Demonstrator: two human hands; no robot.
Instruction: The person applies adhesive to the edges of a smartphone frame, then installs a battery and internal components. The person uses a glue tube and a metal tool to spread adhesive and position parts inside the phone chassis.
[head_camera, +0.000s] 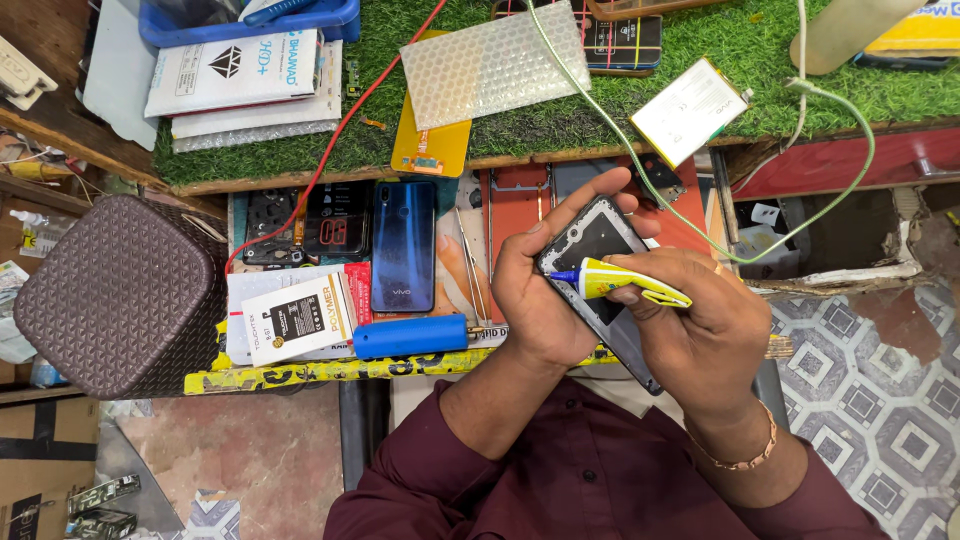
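Observation:
My left hand (540, 290) grips a dark phone frame (592, 240), holding it tilted over the open drawer. My right hand (700, 320) pinches a small yellow glue tube (630, 283) with a blue nozzle. The nozzle tip touches the left edge of the phone frame. My right hand covers the lower part of the frame. A bracelet sits on my right wrist.
A blue phone back cover (404, 245), a blue-handled screwdriver (410, 337), tweezers and small packages lie in the drawer. On the green turf mat (520, 130) sit a bubble-wrap sheet (495, 62), a yellow part, a battery (690, 108) and cables. At left stands a brown textured box (120, 295).

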